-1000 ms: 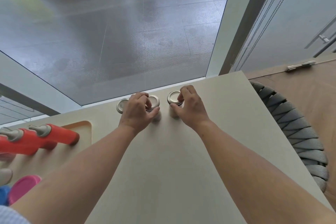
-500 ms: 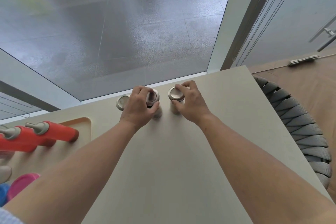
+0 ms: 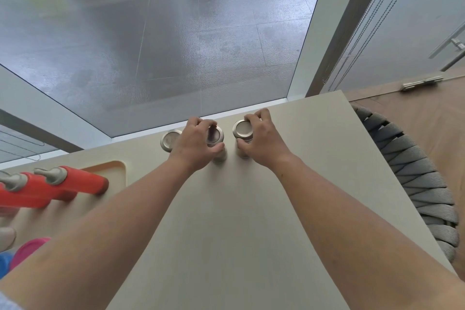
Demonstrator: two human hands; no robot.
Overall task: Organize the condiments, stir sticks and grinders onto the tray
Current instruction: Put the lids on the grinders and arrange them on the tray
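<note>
Grips middle grinder [image 3: 216, 133] with left hand [image 3: 195, 145], fingers curled round cap | grips right grinder [image 3: 242, 129] with right hand [image 3: 261, 142], fingers clamped round top | both upright at far table [image 3: 239, 234] edge, right of tray [image 3: 118, 167] | third grinder [image 3: 169, 139] just left of left hand | red bottles [image 3: 83, 182] in tray

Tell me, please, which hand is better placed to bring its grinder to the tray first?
Probably the left hand. It grips the middle grinder, and the tray lies on its side of the table. The right hand grips the right grinder, farther from the tray.
</note>
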